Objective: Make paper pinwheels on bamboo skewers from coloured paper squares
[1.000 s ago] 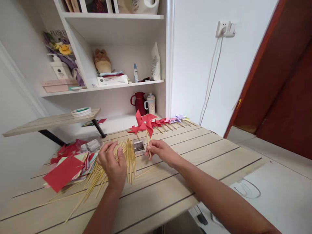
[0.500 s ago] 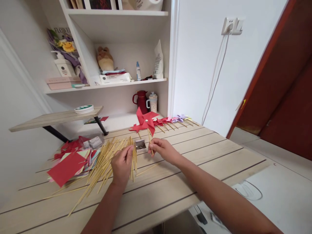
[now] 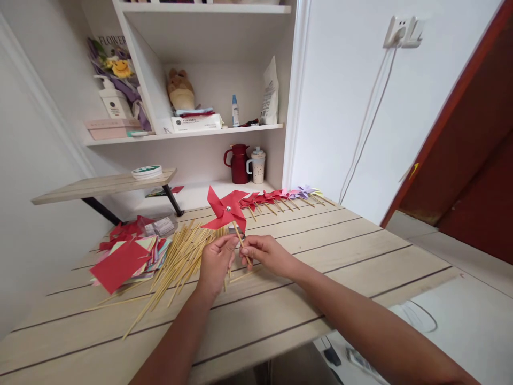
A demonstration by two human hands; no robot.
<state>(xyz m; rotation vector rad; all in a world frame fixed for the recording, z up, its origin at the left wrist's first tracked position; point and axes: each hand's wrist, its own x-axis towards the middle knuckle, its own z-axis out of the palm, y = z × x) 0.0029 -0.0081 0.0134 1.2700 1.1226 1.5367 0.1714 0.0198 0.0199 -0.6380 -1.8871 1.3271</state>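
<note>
Now left hand [image 3: 216, 263] and right hand [image 3: 266, 255] sit close together below a red pinwheel [image 3: 225, 212].
Well in from the table's [image 3: 340, 251] near edge, the right pinches the pinwheel's stick [image 3: 239, 233]; the left, over the loose sticks [image 3: 182, 256] half a second ago, has come just beside it, fingers drawn narrow, though whether they hold anything I cannot tell. Shifted leftward, the pinwheel now partly hides the box [image 3: 235, 230]. Beyond, other pinwheels [image 3: 276, 197] line the far edge toward its right corner.

"FLOWER" reads above the bouquet [image 3: 121, 68]; print on the pump bottle [image 3: 114, 104] and white box [image 3: 198, 124] is illegible.
</note>
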